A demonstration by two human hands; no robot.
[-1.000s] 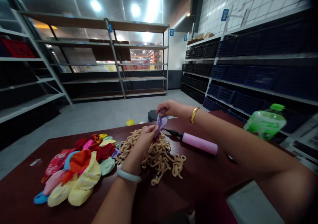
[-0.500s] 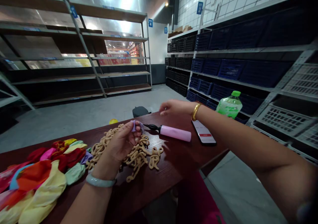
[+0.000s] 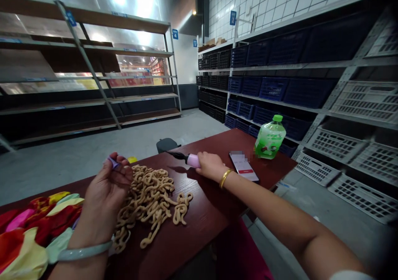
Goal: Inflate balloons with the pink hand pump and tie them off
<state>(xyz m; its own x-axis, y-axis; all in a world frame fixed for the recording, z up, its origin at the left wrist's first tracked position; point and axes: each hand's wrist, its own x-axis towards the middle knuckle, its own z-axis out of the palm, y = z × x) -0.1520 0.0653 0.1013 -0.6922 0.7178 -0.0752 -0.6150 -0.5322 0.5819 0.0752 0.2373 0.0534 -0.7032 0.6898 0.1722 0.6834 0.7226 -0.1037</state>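
My left hand, raised over the table's left part, pinches a small purple balloon between thumb and fingers. The balloon is limp. My right hand is wrapped round the body of a pink hand balloon pump, whose black nozzle end points left. Between the hands lies a heap of beige, curly, rope-like loops; their kind is unclear. Flat balloons in red, yellow, pink and pale green are piled left of and partly behind my left forearm.
On the dark red table, a phone lies right of my right hand, beside a green-capped bottle. A dark bin stands beyond the far edge. Shelves and crates surround the floor.
My right hand has come down and taken hold of the pump, which was lying on the table. My left hand has moved left with the purple balloon. The view has shifted right.
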